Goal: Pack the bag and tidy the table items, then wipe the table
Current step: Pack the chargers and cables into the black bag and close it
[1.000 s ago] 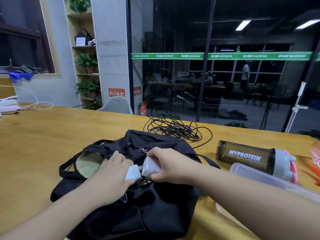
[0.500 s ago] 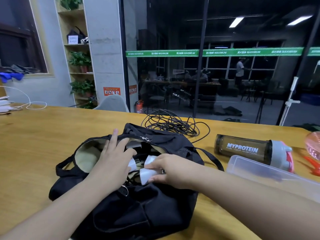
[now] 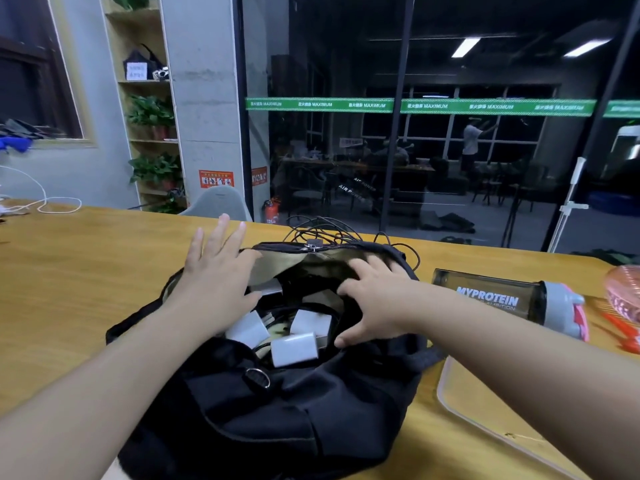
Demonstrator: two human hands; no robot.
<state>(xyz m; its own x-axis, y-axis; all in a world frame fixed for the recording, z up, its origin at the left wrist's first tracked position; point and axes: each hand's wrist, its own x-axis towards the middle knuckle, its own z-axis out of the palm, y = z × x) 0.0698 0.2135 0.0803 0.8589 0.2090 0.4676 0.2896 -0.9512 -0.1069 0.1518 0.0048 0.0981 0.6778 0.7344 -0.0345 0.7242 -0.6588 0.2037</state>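
A black bag (image 3: 277, 403) lies open on the wooden table (image 3: 79, 271), its beige lining showing. Three white charger blocks (image 3: 294, 348) sit loose inside the opening, with dark cable among them. My left hand (image 3: 218, 271) hovers over the bag's left rim with fingers spread and straight, holding nothing. My right hand (image 3: 374, 303) rests on the right side of the opening, fingers bent over the dark edge. A tangle of black cable (image 3: 325, 230) lies on the table just behind the bag.
A dark shaker bottle (image 3: 491, 299) with a grey and pink lid lies on its side to the right. A clear plastic lid or tray (image 3: 485, 420) sits at the near right. A pink object (image 3: 623, 292) and orange comb are at the far right. A white cable (image 3: 45, 206) lies far left.
Both hands let go of the white charger blocks, which now lie inside the bag. My left hand lifted and spread its fingers; my right hand moved to the bag's right edge.
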